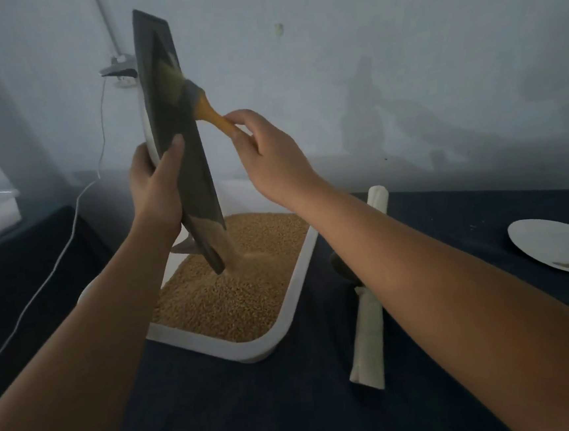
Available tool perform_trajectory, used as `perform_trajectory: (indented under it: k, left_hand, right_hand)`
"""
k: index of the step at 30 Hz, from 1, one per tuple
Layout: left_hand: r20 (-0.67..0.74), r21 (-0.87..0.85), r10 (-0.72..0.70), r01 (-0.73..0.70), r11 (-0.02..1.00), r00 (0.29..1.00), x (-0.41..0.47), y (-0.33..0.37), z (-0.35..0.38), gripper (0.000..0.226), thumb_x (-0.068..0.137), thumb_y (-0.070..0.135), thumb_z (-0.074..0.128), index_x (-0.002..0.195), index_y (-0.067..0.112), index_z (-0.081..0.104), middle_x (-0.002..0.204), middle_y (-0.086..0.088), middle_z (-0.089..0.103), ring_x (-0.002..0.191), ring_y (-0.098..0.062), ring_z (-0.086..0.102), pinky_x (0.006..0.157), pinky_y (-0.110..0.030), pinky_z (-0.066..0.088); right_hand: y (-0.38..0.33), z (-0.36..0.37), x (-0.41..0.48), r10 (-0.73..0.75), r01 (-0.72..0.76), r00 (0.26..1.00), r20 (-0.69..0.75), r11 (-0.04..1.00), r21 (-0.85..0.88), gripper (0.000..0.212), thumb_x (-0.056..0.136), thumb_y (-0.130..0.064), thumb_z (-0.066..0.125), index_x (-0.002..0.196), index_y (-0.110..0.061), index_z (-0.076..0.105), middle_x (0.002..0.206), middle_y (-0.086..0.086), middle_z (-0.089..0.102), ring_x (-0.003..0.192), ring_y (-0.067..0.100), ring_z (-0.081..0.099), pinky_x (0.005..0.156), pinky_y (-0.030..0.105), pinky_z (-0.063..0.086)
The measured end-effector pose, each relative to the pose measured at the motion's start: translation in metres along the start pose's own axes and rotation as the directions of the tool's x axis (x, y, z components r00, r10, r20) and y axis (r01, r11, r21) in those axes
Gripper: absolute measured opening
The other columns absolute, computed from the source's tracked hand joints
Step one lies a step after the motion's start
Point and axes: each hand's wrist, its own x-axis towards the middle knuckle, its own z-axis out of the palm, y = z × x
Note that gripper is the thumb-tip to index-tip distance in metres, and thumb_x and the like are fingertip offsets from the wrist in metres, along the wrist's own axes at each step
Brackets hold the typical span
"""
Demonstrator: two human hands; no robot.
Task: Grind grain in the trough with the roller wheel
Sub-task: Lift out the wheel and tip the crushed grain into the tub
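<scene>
One tilted trough (171, 122), brush (207, 112) touching, lower edge inside tray (215, 346) rim.

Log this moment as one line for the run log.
left hand: holds trough tilted over tray | right hand: holds brush, bristles in trough | roller wheel: lying on table

Brightness: the whole frame is being lit dimly, with a cool bluish cast.
Shadows: soft, faint shadows are being thrown on the wall (402, 84) at upper right.
Blur: the brush (197, 99) bristles are being smeared by motion, upper centre.
Dark areas: the trough (201, 188) is being rendered almost black.
Distortion: the lower corners are being stretched by the wide lens.
</scene>
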Motion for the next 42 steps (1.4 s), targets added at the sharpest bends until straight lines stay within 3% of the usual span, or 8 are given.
perform_trajectory:
  k: [9,12,16,21,25,29,35,42]
  left_hand:
    - [0.05,-0.061,0.03,-0.027,0.998,0.998,0.005,0.0,0.003,0.052,0.081,0.068,0.077,0.121,0.035,0.065,0.113,0.003,0.074,0.107,-0.024,0.074,0.09,-0.05,0.064]
    - [0.072,-0.079,0.051,-0.046,0.996,0.996,0.009,0.003,0.001,0.043,0.086,0.061,0.076,0.119,0.035,0.067,0.114,0.0,0.076,0.107,-0.024,0.075,0.093,-0.052,0.063]
    - [0.099,-0.059,0.037,-0.032,0.998,0.994,0.007,0.005,0.007,0.058,0.083,0.067,0.075,0.129,0.032,0.064,0.118,0.003,0.074,0.109,-0.022,0.074,0.093,-0.049,0.063]
    - [0.134,-0.141,-0.051,0.07,0.988,0.99,0.0,0.008,0.017,0.079,0.078,0.073,0.074,0.139,0.026,0.059,0.125,-0.001,0.074,0.111,-0.025,0.075,0.095,-0.05,0.062]
    - [0.146,-0.18,-0.07,0.096,0.979,0.987,0.0,0.011,0.019,0.073,0.08,0.072,0.073,0.134,0.023,0.062,0.125,-0.007,0.074,0.11,-0.027,0.075,0.095,-0.052,0.061]
    - [0.09,-0.119,-0.048,0.058,0.991,0.995,0.005,0.013,0.016,0.071,0.075,0.072,0.077,0.127,0.027,0.064,0.125,-0.008,0.071,0.113,-0.03,0.072,0.097,-0.055,0.06]
    - [0.163,-0.012,0.099,-0.098,0.995,0.982,0.007,0.009,0.014,0.054,0.082,0.067,0.078,0.12,0.031,0.067,0.116,-0.006,0.073,0.105,-0.025,0.075,0.089,-0.051,0.064]
    - [0.097,-0.152,0.038,-0.023,0.988,0.995,0.005,0.012,0.03,0.056,0.078,0.066,0.08,0.12,0.032,0.067,0.119,-0.003,0.074,0.11,-0.025,0.074,0.093,-0.048,0.063]
  right_hand:
    - [0.021,-0.009,-0.015,-0.077,0.135,0.958,0.277,0.97,-0.2,0.034,0.114,-0.031,0.041,0.141,-0.027,0.061,0.083,-0.008,0.068,0.057,0.004,0.057,0.055,0.023,0.045]
    - [0.023,-0.025,-0.01,-0.052,0.052,0.999,0.007,0.998,-0.035,0.031,0.113,-0.028,0.043,0.136,-0.021,0.062,0.072,-0.01,0.061,0.05,0.005,0.05,0.046,0.02,0.036]
    - [0.008,-0.02,0.018,-0.008,0.015,0.988,-0.156,0.999,0.04,0.034,0.114,-0.027,0.04,0.143,-0.016,0.054,0.097,-0.009,0.064,0.07,0.005,0.059,0.064,0.022,0.051]
    - [0.012,-0.007,0.014,-0.023,0.02,0.998,-0.065,0.999,-0.048,0.041,0.115,-0.03,0.038,0.152,-0.016,0.05,0.086,-0.016,0.059,0.063,0.001,0.056,0.061,0.019,0.044]
    - [0.021,-0.006,-0.011,-0.114,0.154,0.968,0.224,0.973,-0.174,0.04,0.115,-0.031,0.039,0.152,-0.026,0.053,0.081,-0.017,0.064,0.058,-0.001,0.058,0.057,0.014,0.04]
    - [0.026,-0.027,-0.017,-0.077,0.201,0.899,0.43,0.947,-0.252,0.038,0.111,-0.027,0.042,0.143,-0.03,0.063,0.091,-0.007,0.074,0.061,0.005,0.062,0.064,0.029,0.056]
    - [0.016,-0.043,0.01,-0.078,0.08,0.997,0.023,0.994,-0.072,0.037,0.113,-0.03,0.041,0.144,-0.023,0.06,0.086,-0.005,0.069,0.066,0.009,0.061,0.06,0.025,0.05]
    - [0.033,-0.039,-0.038,-0.007,0.188,0.874,0.486,0.927,-0.324,0.041,0.114,-0.029,0.039,0.15,-0.034,0.056,0.094,-0.014,0.067,0.069,0.002,0.06,0.066,0.029,0.049]
